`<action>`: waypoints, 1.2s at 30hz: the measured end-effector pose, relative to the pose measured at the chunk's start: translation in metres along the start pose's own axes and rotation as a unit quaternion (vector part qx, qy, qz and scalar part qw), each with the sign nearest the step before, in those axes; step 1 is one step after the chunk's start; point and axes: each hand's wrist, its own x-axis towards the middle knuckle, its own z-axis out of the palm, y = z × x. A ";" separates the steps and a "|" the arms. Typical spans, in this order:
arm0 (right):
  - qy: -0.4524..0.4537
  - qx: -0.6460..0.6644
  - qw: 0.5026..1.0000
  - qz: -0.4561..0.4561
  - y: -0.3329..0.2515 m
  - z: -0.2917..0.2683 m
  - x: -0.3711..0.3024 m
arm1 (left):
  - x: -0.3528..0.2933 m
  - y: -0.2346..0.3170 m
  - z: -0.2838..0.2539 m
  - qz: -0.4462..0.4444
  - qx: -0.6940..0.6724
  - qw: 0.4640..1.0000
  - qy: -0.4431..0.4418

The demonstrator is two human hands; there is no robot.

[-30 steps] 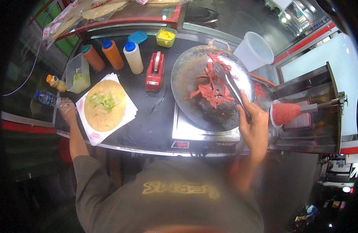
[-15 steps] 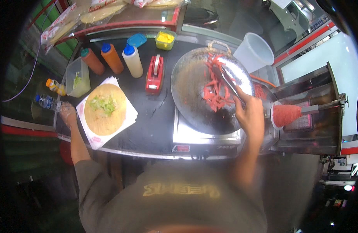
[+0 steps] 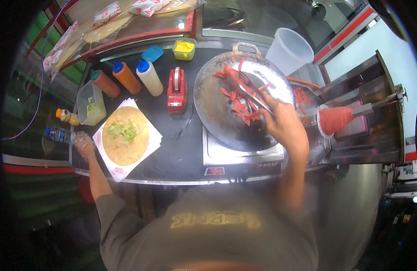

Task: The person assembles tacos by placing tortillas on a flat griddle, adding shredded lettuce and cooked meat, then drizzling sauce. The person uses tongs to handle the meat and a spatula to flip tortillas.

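My right hand (image 3: 284,123) is closed around metal tongs (image 3: 253,95), held over a wide dark pan (image 3: 213,122). The tongs' far end is among shredded reddish meat (image 3: 238,106) in the pan's middle. My left hand (image 3: 84,143), in a thin clear plastic glove, rests at the counter's left edge with its fingers loosely apart. It is beside the base of a clear water bottle (image 3: 60,134); whether they touch, I cannot tell. Just right of it, a round flatbread (image 3: 127,154) lies on white paper sheets (image 3: 153,141), topped with shredded lettuce (image 3: 123,131).
Behind the flatbread stand red, orange and white squeeze bottles (image 3: 126,77) and a lettuce tub (image 3: 96,115). A red tape dispenser (image 3: 176,97) sits left of the pan. A yellow-filled container (image 3: 184,49) and white bucket (image 3: 290,52) are farther back. A meat cone (image 3: 336,120) on a spit is at right.
My right hand has moved the tongs slightly left within the pan, and the meat has shifted and bunched leftward. My left hand stays beside the water bottle. The whole view has shifted slightly.
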 end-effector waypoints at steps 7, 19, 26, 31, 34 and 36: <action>0.061 -0.070 0.992 0.082 0.001 0.001 0.019 | 0.001 0.002 -0.002 0.012 -0.059 0.998 0.020; 0.004 -0.101 0.994 0.040 -0.007 -0.013 0.031 | 0.001 0.015 -0.012 0.022 -0.067 0.996 0.045; 0.023 -0.039 0.996 0.078 0.001 -0.019 0.032 | -0.002 0.023 -0.026 0.021 -0.139 0.990 0.001; 0.059 -0.018 0.995 0.078 0.009 0.009 0.054 | -0.003 0.025 -0.023 -0.015 -0.126 0.992 0.003; 0.026 -0.009 0.999 0.046 0.010 0.018 0.067 | 0.000 0.021 -0.017 0.019 -0.111 0.991 0.070; 0.013 -0.040 0.998 0.047 0.009 0.015 0.063 | -0.001 0.017 -0.014 -0.033 -0.150 0.988 0.010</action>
